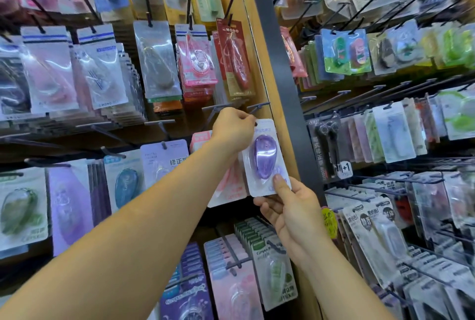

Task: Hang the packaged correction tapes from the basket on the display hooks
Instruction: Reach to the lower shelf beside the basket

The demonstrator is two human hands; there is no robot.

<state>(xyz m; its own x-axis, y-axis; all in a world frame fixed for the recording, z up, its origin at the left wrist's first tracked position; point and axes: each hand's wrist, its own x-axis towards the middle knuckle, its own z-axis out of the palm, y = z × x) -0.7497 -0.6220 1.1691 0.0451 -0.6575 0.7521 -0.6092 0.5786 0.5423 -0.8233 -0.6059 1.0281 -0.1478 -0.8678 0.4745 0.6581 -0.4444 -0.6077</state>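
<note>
A: The tape pack (266,157) between left hand (232,126) and right hand (290,214), what colours?
B: White card, glossy purple tape.
A: Above the left hand?
B: A dark red and gold pack (235,60), a pink pack (197,62) beside it.
A: Below the right hand?
B: White pack (276,276), green top, pale green tape inside.

The place was a shop, most likely a stationery shop. Black display hooks (259,106) stood out in rows from a wooden wall panel (258,67). Many packaged correction tapes (156,62) hung on them, one behind another. A black post (284,75) divided two display sections, and a yellow label (329,222) with handwriting was fixed on the right section.
</note>
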